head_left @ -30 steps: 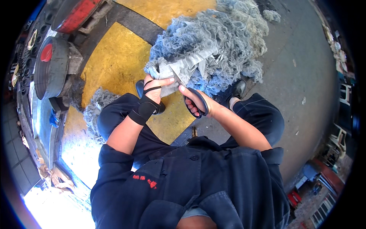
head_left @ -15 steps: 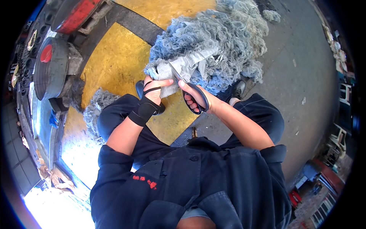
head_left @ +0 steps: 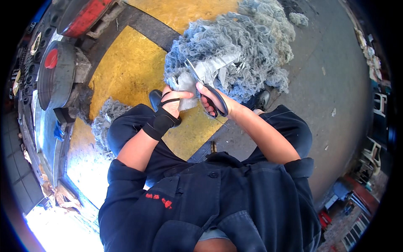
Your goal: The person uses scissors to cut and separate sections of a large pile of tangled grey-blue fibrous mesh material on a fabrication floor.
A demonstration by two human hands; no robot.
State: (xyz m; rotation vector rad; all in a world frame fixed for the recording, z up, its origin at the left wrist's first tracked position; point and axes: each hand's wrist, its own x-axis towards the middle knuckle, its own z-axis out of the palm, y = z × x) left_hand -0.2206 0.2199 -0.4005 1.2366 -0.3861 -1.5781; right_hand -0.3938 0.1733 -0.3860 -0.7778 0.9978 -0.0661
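Note:
My left hand (head_left: 172, 103), with a black wrist wrap and a strap round its thumb side, is closed on a crumpled pale grey cloth (head_left: 183, 82). My right hand (head_left: 222, 99) grips black-handled scissors (head_left: 194, 71), their metal blades pointing up and left over the cloth. Whether the blades touch it I cannot tell. Just beyond both hands lies a big heap of frayed blue-grey fabric and fibre (head_left: 235, 46). A whitish strip (head_left: 218, 64) lies on its near side, partly behind the blades.
Between my knees and to the left are yellow floor panels (head_left: 126, 63) with dark bands. A smaller fibre clump (head_left: 105, 122) rests by my left knee. Black drums (head_left: 56, 82) with red parts stand at the left. Grey floor (head_left: 327, 84) spreads to the right, with white chairs (head_left: 371, 153) beyond.
The scissors have tilted more upright, their tips now a little higher. My left hand and the cloth have shifted slightly down and to the right.

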